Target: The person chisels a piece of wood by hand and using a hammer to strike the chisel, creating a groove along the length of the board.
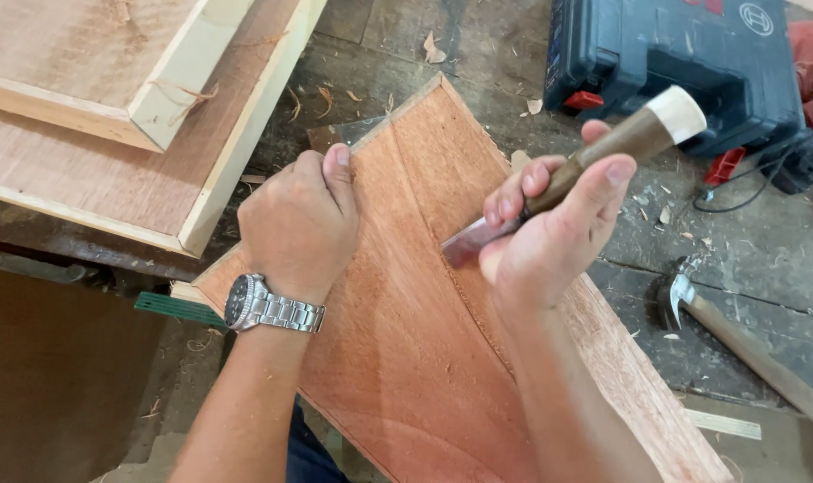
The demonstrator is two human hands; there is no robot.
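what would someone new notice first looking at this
The reddish plywood panel fills the middle, with the right hand gripping a wooden-handled chisel, blade down on it. The left hand, wristwatch below it, presses the panel's left edge. A hammer lies at right.

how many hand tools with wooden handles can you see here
2: a wooden-handled chisel in the right hand over the reddish plywood board; a claw hammer on the bench, right. Others may be hidden.

- Reddish wooden panel (406,358): raw, matt, faintly fibrous.
- Chisel (594,165): smooth dark wooden handle, pale end cap, dull metal blade.
- Wristwatch (268,306): shiny metal.
- Tool case (675,63): dark-blue matt plastic.
- Hammer (737,344): metal head, wooden shaft.
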